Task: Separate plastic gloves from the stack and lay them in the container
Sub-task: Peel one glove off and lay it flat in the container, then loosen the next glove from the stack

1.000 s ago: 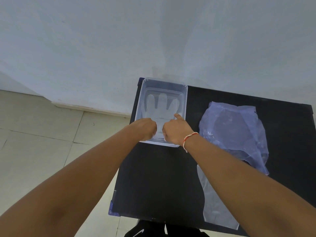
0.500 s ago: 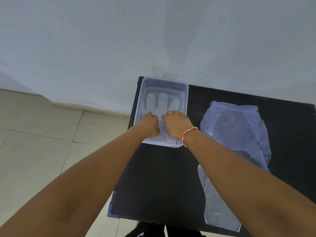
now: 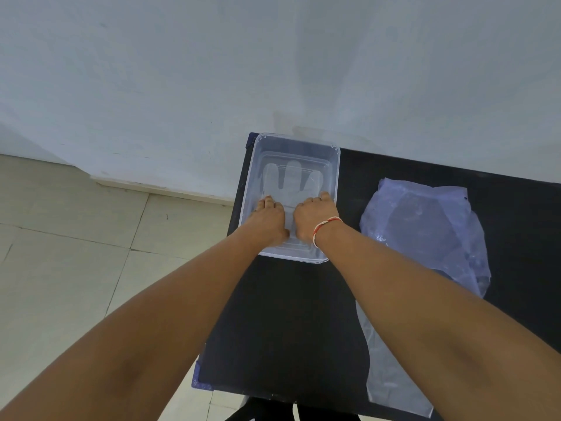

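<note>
While both palms press flat on a clear glove (image 3: pixel 290 183) inside the transparent container (image 3: pixel 336 177) at the black bench's (image 3: pixel 291 323) far-left corner, the left hand (image 3: pixel 270 221) and right hand (image 3: pixel 311 218) lie open, gripping nothing; remaining gloves (image 3: pixel 391 372) (beside a crumpled bag (image 3: pixel 425 226)) lie along the near-right edge.

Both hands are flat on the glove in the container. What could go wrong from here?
1. The thin glove may cling to the left hand or right hand and lift out as they withdraw.
2. The container sits at the table's left edge; a sideways push could slide it off.
</note>
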